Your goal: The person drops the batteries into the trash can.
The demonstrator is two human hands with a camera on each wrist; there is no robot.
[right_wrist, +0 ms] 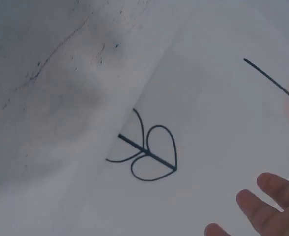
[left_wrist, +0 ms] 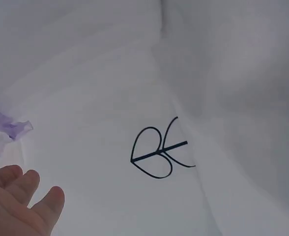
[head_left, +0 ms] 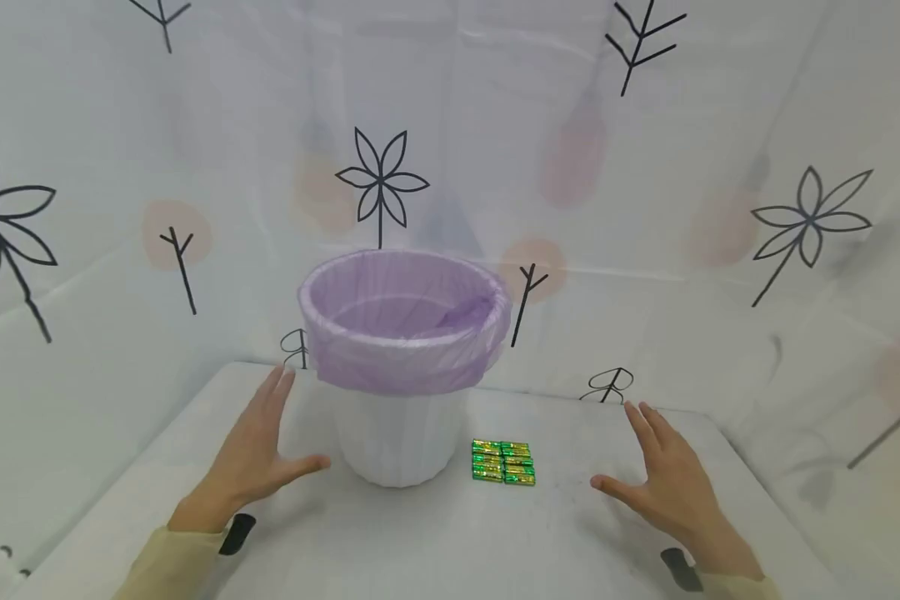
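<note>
The left grip (head_left: 253,450) and right grip (head_left: 669,483) hold nothing, thumbs out wide, and the right one could scatter the green pieces (head_left: 492,461), beside the bin (head_left: 401,429) on the bench (head_left: 390,550), if it swept in too low.

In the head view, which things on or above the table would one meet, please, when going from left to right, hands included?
Left hand → bin → green-gold pieces → right hand.
</note>
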